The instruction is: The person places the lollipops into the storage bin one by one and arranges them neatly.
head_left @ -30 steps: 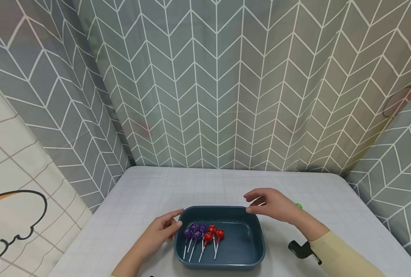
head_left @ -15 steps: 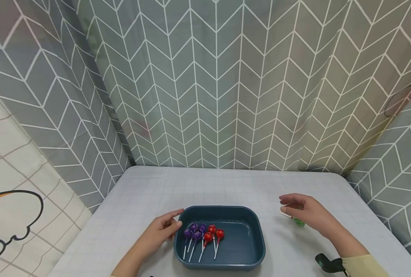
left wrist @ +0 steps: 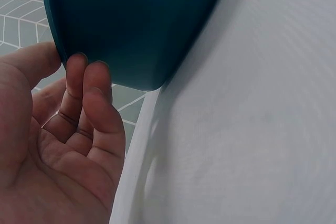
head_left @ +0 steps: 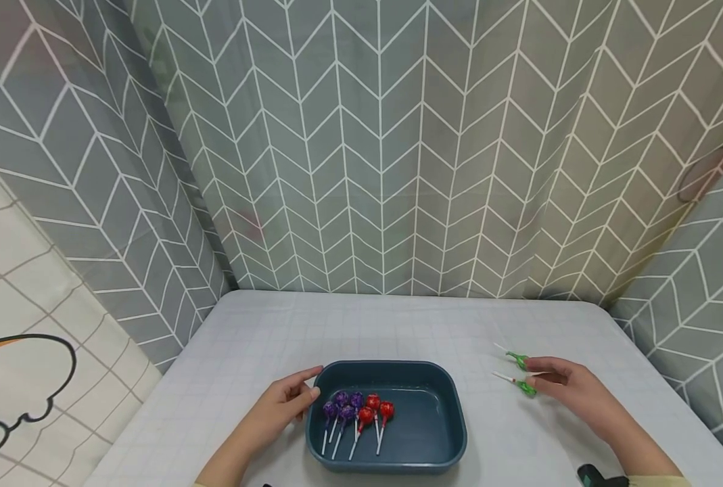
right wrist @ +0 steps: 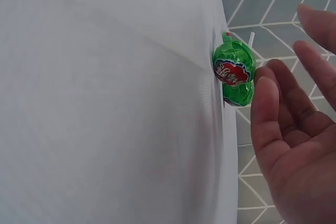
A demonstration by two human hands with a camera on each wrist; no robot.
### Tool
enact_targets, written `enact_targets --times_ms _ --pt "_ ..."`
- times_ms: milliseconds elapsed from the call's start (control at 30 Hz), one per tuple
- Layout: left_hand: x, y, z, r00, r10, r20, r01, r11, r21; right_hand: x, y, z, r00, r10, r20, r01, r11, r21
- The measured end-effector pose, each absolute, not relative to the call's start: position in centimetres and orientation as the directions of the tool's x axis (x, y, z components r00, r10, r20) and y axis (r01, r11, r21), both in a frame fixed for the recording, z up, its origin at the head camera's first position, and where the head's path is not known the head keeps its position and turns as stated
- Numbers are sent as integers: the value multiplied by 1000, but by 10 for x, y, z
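Note:
Around the left rim of a dark blue tray (head_left: 412,433), my left hand (head_left: 285,400) grips with thumb and fingers. The left wrist view has those fingertips against the tray's outer wall (left wrist: 131,35). Inside the tray, on its left half, lie several purple lollipops (head_left: 346,414) and three red lollipops (head_left: 387,410), sticks toward me. My right hand (head_left: 577,391) hovers low by two green lollipops on the table, an upper green lollipop (head_left: 519,361) and a lower green lollipop (head_left: 527,388). Its fingers are apart and loosely bent, fingertips at the green wrappers (right wrist: 234,62); contact is unclear.
A white cloth covers the table (head_left: 361,331). Patterned grey curtains (head_left: 398,169) stand behind it and at both sides. A black device (head_left: 598,477) sits at my right wrist.
My right hand has moved right from above the tray's far right corner to the green lollipops, which now show more fully. The left hand and tray stay put.

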State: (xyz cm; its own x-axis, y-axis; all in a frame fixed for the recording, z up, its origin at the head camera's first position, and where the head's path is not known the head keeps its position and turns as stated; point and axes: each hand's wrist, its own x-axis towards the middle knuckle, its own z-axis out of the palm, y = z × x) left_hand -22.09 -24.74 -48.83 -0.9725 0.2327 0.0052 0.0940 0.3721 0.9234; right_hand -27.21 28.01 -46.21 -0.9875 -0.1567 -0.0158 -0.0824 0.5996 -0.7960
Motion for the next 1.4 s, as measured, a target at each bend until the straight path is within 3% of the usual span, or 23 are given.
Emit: enact_targets --times_ms 567,1400 --pt "-222 -248 -489 -973 229 2 90 375 923 -280 291 -474 -985 -119 -125 12 673 -739" --pt "-221 -248 -490 -972 234 18 107 371 923 -282 288 -479 -987 -143 -72 -55 725 -686"
